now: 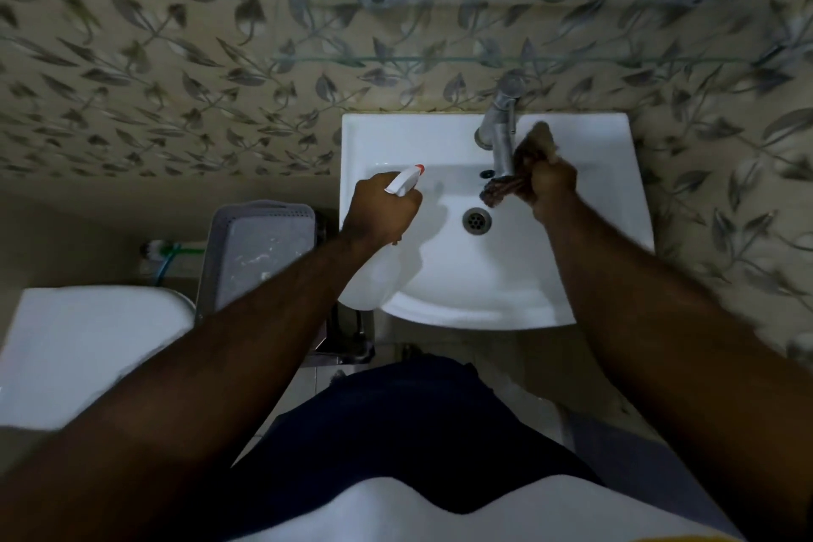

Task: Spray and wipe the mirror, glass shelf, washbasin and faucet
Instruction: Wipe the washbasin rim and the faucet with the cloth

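Observation:
I look straight down on a white washbasin with a round drain. A steel faucet stands at its back edge. My right hand grips a brown cloth wrapped against the faucet's spout. My left hand holds a white spray bottle by its neck over the basin's left rim; its white nozzle with an orange tip points towards the faucet. A glass shelf on two metal brackets hangs on the wall above. The mirror is out of view.
Leaf-patterned tiles cover the wall. Left of the basin stands a grey plastic bin, and a white toilet cistern lid lies further left. A toilet brush handle shows behind it. My dark shorts fill the bottom middle.

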